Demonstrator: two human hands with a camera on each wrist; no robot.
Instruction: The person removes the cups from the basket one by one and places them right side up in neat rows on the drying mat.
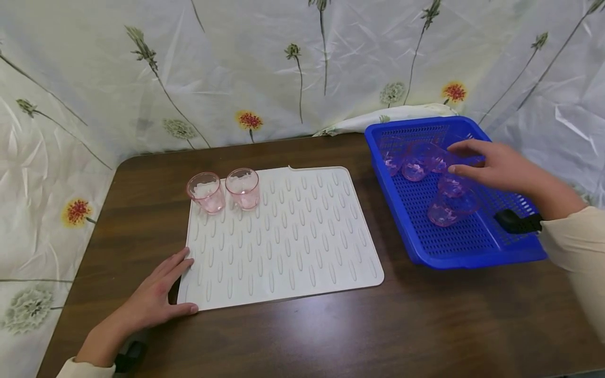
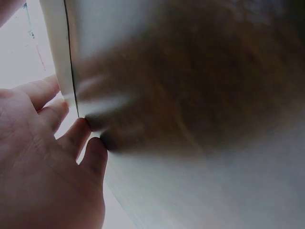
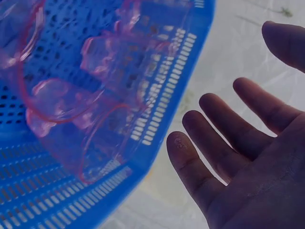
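Two pink clear glasses, a left one (image 1: pixel 206 195) and a right one (image 1: pixel 243 191), stand side by side at the far left corner of a white ridged mat (image 1: pixel 293 247). My left hand (image 1: pixel 150 300) lies at the mat's near left edge, fingers extended and thumb spread to the near corner. On the right, several more pink glasses (image 1: pixel 443 214) lie in a blue perforated basket (image 1: pixel 399 223). Above them hovers my right hand (image 1: pixel 501 167), its fingers parted with nothing between them. In the right wrist view its fingers (image 3: pixel 214 162) appear apart from the glasses.
The mat and basket are on a dark brown wooden table (image 1: pixel 312 331). A white flowered cloth (image 1: pixel 264 68) hangs behind the table and along its sides, with a fold of it behind the basket. A strip of table separates mat and basket.
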